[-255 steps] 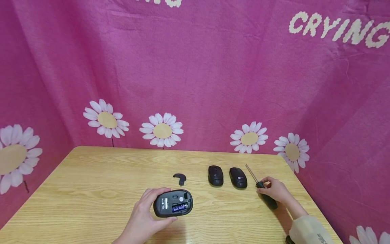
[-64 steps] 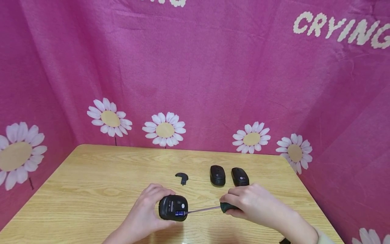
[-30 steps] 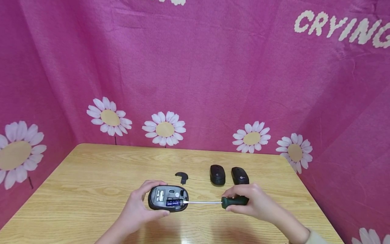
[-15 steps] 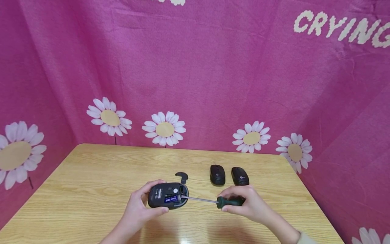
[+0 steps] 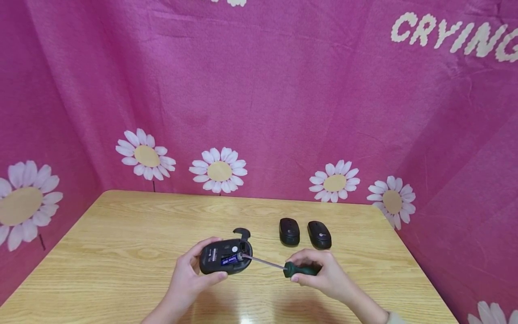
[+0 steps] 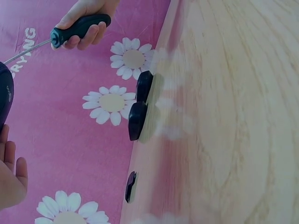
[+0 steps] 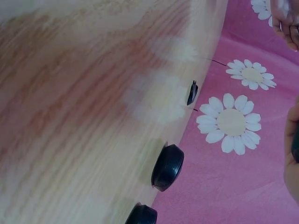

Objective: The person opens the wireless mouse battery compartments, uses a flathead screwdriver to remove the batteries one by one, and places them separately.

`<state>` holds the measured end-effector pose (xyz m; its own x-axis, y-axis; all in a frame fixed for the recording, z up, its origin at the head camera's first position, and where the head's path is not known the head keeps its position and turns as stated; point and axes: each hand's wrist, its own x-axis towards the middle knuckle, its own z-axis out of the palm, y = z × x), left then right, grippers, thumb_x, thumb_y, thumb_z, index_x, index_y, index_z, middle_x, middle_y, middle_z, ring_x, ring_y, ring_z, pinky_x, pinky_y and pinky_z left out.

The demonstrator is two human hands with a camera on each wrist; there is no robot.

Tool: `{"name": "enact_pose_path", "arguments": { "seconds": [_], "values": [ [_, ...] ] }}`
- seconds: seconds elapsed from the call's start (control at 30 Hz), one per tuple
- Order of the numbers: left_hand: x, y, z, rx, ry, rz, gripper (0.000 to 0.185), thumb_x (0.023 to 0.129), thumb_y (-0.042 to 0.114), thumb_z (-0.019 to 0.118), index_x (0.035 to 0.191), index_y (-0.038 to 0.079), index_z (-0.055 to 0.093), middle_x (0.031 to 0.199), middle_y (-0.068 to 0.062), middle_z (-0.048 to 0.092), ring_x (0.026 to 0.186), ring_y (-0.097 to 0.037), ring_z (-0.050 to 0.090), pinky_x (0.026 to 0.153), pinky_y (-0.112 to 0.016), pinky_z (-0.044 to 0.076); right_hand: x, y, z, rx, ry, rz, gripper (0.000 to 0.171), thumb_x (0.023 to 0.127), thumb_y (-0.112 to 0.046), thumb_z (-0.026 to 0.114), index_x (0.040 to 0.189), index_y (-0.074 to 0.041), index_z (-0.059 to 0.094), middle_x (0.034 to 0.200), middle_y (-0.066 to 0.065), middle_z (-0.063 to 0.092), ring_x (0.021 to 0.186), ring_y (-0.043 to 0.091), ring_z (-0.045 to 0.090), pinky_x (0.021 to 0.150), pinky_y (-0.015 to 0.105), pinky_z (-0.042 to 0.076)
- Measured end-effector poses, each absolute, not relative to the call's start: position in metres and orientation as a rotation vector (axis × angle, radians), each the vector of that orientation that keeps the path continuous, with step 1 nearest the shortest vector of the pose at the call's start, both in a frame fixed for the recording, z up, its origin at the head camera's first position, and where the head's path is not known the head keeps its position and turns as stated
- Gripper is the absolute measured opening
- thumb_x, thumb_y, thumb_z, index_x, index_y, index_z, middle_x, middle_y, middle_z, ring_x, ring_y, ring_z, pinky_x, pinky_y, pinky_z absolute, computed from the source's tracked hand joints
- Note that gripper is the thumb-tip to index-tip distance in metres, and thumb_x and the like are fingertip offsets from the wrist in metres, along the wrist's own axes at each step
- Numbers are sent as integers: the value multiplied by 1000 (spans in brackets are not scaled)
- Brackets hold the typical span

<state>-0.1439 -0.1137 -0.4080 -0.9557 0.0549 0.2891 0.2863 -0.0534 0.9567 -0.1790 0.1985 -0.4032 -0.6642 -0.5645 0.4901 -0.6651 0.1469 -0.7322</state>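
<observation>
My left hand (image 5: 188,280) grips a black computer mouse (image 5: 211,266) by its sides, underside toward me, above the table. Its battery bay is uncovered, and a blue battery (image 5: 230,259) lies slanted in it. In my right hand (image 5: 329,275) is a screwdriver (image 5: 298,270) with a dark green handle, held between thumb and fingers. The metal shaft points left, its tip at the battery's right end. The left wrist view shows the screwdriver handle (image 6: 79,29) in the curled right fingers, with the mouse (image 6: 5,93) cut off at the frame edge.
Behind the held mouse lies a curved black battery cover (image 5: 243,233), partly hidden by it. Two more black mice, one (image 5: 289,231) beside the other (image 5: 319,235), rest farther right on the wooden table (image 5: 141,234). A pink flowered cloth (image 5: 259,90) hangs along the table's back and sides.
My right hand has lifted the screwdriver off the table and brought its tip to the battery. Over the last second the battery has tipped to a slant, and the screwdriver handle has shifted left.
</observation>
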Motion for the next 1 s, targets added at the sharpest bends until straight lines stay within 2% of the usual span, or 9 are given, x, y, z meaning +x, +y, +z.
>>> {"name": "enact_pose_path", "arguments": {
  "seconds": [0.13,0.3,0.5,0.7,0.83,1.0],
  "values": [
    [-144,-112,-409,-351,-2046,-2132,67,65,-6,78,127,0,53,118,8,62,104,-8,60,88,-19,49,-181,200,-408,1237,-2281,1525,33,74,7,74,104,-4,65,85,9,68,71,4,62,52,27,53],
    [-145,-112,-408,-312,-2100,-2053,68,64,-3,81,126,4,55,117,3,63,102,-9,61,88,-18,47,-182,201,-407,1238,-2269,1431,36,72,5,76,105,-6,64,87,7,68,75,6,63,59,25,53],
    [-145,-113,-406,-313,-2144,-1995,68,63,2,84,125,8,56,117,-6,63,99,-11,61,86,-19,48,-179,203,-397,1186,-2319,1379,36,73,0,77,105,-13,65,88,1,67,74,6,60,55,23,51],
    [-144,-117,-405,-313,-2182,-1977,65,64,8,85,124,16,58,119,-5,63,100,-13,60,87,-21,47,-178,208,-389,1155,-2339,1303,36,72,-2,79,103,-14,66,89,-1,68,74,7,60,54,21,50],
    [-144,-119,-404,-298,-2202,-1962,65,64,10,86,123,19,59,121,-2,62,103,-13,59,88,-21,46,-181,213,-388,1147,-2330,1234,37,69,0,80,101,-12,66,91,1,68,74,7,60,55,20,51],
    [-144,-120,-404,-268,-2231,-1956,65,64,12,86,122,21,59,121,1,61,107,-12,57,93,-24,42,-185,221,-387,1129,-2307,1120,40,67,-2,82,101,-15,66,93,-2,68,76,6,60,60,20,53]
  ]
}}
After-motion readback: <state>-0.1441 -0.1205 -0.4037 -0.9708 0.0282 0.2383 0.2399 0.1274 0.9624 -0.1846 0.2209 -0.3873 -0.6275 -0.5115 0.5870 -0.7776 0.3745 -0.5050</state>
